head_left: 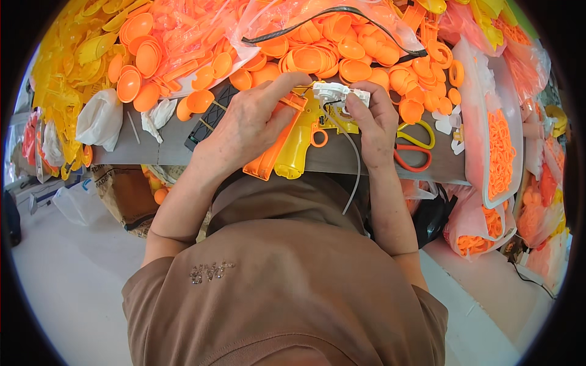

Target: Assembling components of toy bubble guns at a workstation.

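Note:
My left hand (256, 119) is curled around the upper end of a long orange plastic piece (262, 161), its index finger close to thin wires. Between thumb and fingers, my right hand (375, 125) grips a white plastic mechanism (331, 91). A thin grey tube (354, 160) hangs from around that mechanism, past the table edge. Just below the mechanism, a yellow plastic shell (291, 155) lies against the orange piece. An orange ring (318, 138) sits at the shell's side. How the wires join the parts is too small to make out.
Scissors (414, 147) with yellow and red handles lie right of my right hand. Orange scoop-like parts (308, 59) pile up behind; yellow parts (79, 67) heap at far left. A bin (517, 137) of orange rings stands right. A black grid piece (210, 116) lies left.

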The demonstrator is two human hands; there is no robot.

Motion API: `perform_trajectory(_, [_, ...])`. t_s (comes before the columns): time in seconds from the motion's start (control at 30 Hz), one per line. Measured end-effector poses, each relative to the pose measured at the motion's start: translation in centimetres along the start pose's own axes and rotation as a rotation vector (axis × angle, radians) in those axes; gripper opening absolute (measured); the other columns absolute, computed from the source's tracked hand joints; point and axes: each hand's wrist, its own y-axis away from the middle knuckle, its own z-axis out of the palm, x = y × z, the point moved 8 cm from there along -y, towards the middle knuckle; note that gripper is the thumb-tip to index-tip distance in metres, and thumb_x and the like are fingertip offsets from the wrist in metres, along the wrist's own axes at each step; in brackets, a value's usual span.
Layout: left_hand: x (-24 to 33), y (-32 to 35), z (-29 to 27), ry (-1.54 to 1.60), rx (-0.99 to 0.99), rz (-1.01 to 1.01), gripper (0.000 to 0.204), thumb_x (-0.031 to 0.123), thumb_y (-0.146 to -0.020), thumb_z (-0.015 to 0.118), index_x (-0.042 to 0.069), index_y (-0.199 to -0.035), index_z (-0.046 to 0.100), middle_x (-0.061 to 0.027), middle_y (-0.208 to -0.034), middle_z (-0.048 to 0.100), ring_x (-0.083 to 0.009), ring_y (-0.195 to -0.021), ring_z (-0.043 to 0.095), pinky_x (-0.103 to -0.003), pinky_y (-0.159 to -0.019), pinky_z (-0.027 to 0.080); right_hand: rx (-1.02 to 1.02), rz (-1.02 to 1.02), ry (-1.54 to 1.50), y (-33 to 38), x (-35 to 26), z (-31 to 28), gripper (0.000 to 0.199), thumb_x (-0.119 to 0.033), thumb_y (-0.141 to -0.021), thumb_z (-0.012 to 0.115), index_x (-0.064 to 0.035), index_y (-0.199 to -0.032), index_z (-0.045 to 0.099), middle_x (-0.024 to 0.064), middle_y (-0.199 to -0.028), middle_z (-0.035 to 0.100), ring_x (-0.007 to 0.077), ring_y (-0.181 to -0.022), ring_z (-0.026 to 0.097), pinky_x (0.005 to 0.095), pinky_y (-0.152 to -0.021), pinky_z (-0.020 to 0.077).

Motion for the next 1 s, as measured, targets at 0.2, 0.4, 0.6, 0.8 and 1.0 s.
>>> perform_trajectory(0.2, [-0.03, 0.29, 0.43, -0.147, -0.083, 0.038, 0.028, 0.002, -0.08, 0.053, 0.008, -0.107, 0.052, -0.0183, -0.072, 0.054, -0.0377, -0.068, 0.057, -0.042, -0.06, 0.046, 0.0, -0.019, -0.015, -0.21, 0.26, -0.16, 0.021, -0.011, -0.088, 0.056, -0.0003, -0.106, 0.053, 0.0029, -0.089, 0.058, 0.0064, -0.08, 0.053, 0.0204, -0.072, 0.0426])
perform_trajectory(0.4, [-0.81, 0.18, 0.76, -0.185, -0.117, -0.001, 0.02, 0.004, -0.08, 0.051, 0.004, -0.1, 0.05, -0.0197, -0.07, 0.052, -0.0394, -0.067, 0.056, -0.045, -0.059, 0.045, 0.002, -0.02, -0.013, -0.19, 0.4, -0.18, 0.021, -0.011, -0.088, 0.056, 0.0001, -0.106, 0.052, 0.0029, -0.089, 0.057, 0.0062, -0.079, 0.053, 0.0202, -0.071, 0.0432])
perform_trajectory(0.6, [-0.83, -0.23, 0.81, -0.167, -0.113, -0.009, 0.021, 0.004, -0.08, 0.051, 0.003, -0.101, 0.049, -0.0209, -0.068, 0.055, -0.0388, -0.067, 0.057, -0.044, -0.059, 0.045, 0.016, -0.039, 0.057, -0.34, 0.81, -0.53, 0.023, -0.014, -0.087, 0.06, -0.0003, -0.103, 0.052, 0.003, -0.086, 0.057, 0.0059, -0.075, 0.052, 0.0204, -0.065, 0.0436])
perform_trajectory(0.8, [-0.77, -0.42, 0.26, -0.131, -0.076, -0.157, 0.024, 0.004, -0.079, 0.054, 0.001, -0.102, 0.048, -0.0227, -0.068, 0.056, -0.0393, -0.066, 0.058, -0.044, -0.058, 0.046, 0.049, -0.045, 0.04, -0.4, 0.98, -0.64, 0.028, -0.018, -0.084, 0.064, -0.0005, -0.102, 0.051, 0.0031, -0.083, 0.056, 0.0061, -0.072, 0.05, 0.0202, -0.062, 0.0415])
perform_trajectory(1.0, [-0.54, -0.27, 0.15, -0.168, -0.05, -0.099, 0.024, 0.003, -0.078, 0.055, 0.0, -0.101, 0.048, -0.0227, -0.068, 0.057, -0.0402, -0.067, 0.058, -0.043, -0.058, 0.045, 0.053, -0.054, 0.069, -0.4, 0.67, -0.42, 0.029, -0.017, -0.084, 0.064, -0.0002, -0.103, 0.051, 0.0034, -0.083, 0.057, 0.0066, -0.073, 0.05, 0.0206, -0.063, 0.0422])
